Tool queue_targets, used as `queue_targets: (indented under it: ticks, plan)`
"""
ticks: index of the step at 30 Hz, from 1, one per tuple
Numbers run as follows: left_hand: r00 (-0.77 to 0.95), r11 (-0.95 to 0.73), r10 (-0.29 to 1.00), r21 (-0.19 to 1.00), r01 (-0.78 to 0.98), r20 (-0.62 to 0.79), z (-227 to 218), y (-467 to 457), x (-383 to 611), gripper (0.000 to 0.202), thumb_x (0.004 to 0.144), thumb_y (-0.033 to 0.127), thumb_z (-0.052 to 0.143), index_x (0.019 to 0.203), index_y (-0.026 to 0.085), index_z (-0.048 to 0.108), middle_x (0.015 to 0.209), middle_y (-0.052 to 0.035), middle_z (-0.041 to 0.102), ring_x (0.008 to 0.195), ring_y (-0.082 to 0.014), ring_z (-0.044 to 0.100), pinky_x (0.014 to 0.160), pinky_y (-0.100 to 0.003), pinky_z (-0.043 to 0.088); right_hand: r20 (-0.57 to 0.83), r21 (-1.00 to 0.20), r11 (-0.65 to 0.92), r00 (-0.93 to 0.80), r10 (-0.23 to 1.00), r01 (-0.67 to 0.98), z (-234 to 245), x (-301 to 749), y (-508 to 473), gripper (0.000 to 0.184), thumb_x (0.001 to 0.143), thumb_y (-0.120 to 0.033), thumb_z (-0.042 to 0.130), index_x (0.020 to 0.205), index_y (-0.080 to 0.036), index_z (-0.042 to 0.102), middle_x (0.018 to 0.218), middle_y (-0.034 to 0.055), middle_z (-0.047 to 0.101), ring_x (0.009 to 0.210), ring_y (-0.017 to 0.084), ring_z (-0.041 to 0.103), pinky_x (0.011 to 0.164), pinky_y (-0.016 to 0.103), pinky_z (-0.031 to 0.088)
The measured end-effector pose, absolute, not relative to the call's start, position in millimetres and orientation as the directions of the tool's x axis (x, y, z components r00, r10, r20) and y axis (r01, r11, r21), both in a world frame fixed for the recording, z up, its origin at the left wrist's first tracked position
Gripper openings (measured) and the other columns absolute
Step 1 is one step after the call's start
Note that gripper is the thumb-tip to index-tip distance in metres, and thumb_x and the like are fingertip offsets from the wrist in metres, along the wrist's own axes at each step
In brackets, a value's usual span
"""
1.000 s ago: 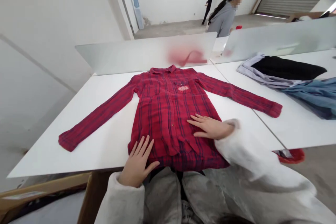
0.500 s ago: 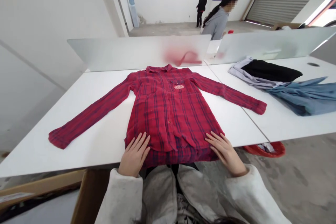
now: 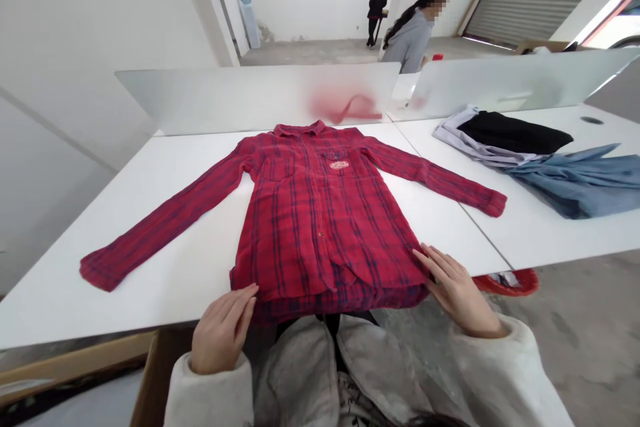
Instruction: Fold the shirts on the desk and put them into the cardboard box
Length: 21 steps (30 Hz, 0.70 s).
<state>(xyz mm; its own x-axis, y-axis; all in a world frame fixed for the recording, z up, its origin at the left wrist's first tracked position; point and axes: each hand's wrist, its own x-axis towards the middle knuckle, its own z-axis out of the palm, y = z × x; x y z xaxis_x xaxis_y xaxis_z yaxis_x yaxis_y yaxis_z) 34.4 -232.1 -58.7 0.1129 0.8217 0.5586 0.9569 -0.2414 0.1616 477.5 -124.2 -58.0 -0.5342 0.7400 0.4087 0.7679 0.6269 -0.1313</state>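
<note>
A red and navy plaid long-sleeved shirt lies front up on the white table, collar at the far side and sleeves spread out. Its hem hangs a little over the near edge. My left hand is at the left hem corner, fingers stretched out and touching the cloth. At the right hem corner, my right hand rests with its fingers extended along the shirt's side edge. Neither hand visibly grips the fabric. A pale patch marks the chest pocket.
Folded black clothing and a blue garment lie at the right. Frosted dividers stand along the back. Below are a red bin and a cardboard box. A person in grey is beyond the divider.
Both hands have moved outward from the front of the shirt to its hem corners, the left one leftward and the right one rightward. The shirt stays spread out.
</note>
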Motion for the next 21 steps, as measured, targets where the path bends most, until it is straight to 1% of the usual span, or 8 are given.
queue_targets:
  ticks: [3,5,7,9,11,14,17,21]
  plan:
    - [-0.212,0.061,0.75,0.253,0.966,0.627,-60,-224,34,0.03,0.09,0.033,0.047,0.112,0.016,0.06,0.113,-0.014,0.063,0.102,-0.0252,0.061,0.091,-0.041,0.048,0.414,-0.168,0.539,-0.437,0.799,0.826,-77,480,-123,0.057,0.093,-0.023,0.039,0.147,-0.025,0.024,0.14,0.0138,0.043,0.124,0.028,0.046,0.095,0.048,0.043]
    - [-0.327,0.205,0.742,0.266,0.942,0.585,-60,-213,36,0.037,0.087,0.043,0.049,0.108,0.014,0.06,0.116,-0.0175,0.06,0.104,-0.0302,0.058,0.089,-0.045,0.048,0.454,-0.223,0.508,-0.373,0.809,0.832,-81,476,-121,0.055,0.092,-0.02,0.038,0.146,-0.026,0.028,0.129,0.0128,0.052,0.115,0.026,0.052,0.091,0.045,0.046]
    - [-0.381,0.25,0.794,0.316,0.915,0.475,-59,-202,38,0.035,0.085,0.047,0.048,0.097,0.017,0.061,0.105,-0.0138,0.065,0.095,-0.0288,0.062,0.082,-0.043,0.05,0.501,-0.256,0.491,-0.32,0.804,0.833,-79,471,-119,0.05,0.091,-0.017,0.038,0.139,-0.028,0.041,0.105,0.01,0.06,0.096,0.024,0.057,0.08,0.041,0.049]
    - [-0.481,0.302,0.799,0.45,0.84,0.362,-58,-198,36,0.03,0.084,0.047,0.047,0.09,0.02,0.059,0.086,-0.0065,0.068,0.077,-0.0225,0.064,0.072,-0.036,0.052,0.538,-0.26,0.469,-0.276,0.796,0.844,-72,469,-118,0.042,0.09,-0.017,0.039,0.127,-0.029,0.055,0.085,0.0073,0.059,0.08,0.023,0.056,0.071,0.039,0.048]
    - [-0.597,0.351,0.757,0.604,0.716,0.267,-58,-202,30,0.029,0.082,0.049,0.049,0.09,0.022,0.056,0.076,-0.0019,0.066,0.065,-0.0185,0.064,0.061,-0.03,0.051,0.565,-0.263,0.448,-0.24,0.789,0.854,-61,472,-115,0.037,0.089,-0.018,0.041,0.116,-0.029,0.063,0.08,0.0067,0.056,0.075,0.023,0.055,0.068,0.039,0.047]
    - [-0.649,0.329,0.743,0.752,0.571,0.168,-60,-213,21,0.035,0.075,0.054,0.051,0.092,0.023,0.053,0.07,0.0,0.064,0.062,-0.018,0.064,0.055,-0.027,0.05,0.574,-0.282,0.488,-0.262,0.776,0.826,-33,474,-104,0.034,0.089,-0.017,0.04,0.107,-0.028,0.066,0.088,0.0077,0.057,0.084,0.023,0.056,0.072,0.039,0.048]
    - [-0.581,0.313,0.804,0.744,0.591,0.123,-58,-217,21,0.036,0.074,0.057,0.05,0.087,0.024,0.051,0.068,0.0003,0.064,0.061,-0.0183,0.063,0.055,-0.027,0.05,0.549,-0.245,0.607,-0.408,0.73,0.756,7,453,-79,0.033,0.09,-0.02,0.038,0.108,-0.026,0.065,0.1,0.009,0.059,0.096,0.024,0.056,0.082,0.04,0.047]
    - [-0.456,0.26,0.863,0.58,0.772,0.219,-47,-211,25,0.037,0.082,0.055,0.039,0.088,0.022,0.054,0.082,-0.0049,0.066,0.068,-0.0204,0.064,0.066,-0.033,0.052,0.437,-0.157,0.788,-0.674,0.596,0.595,54,372,-16,0.036,0.094,-0.026,0.034,0.118,-0.024,0.061,0.119,0.0094,0.057,0.113,0.025,0.051,0.096,0.044,0.042]
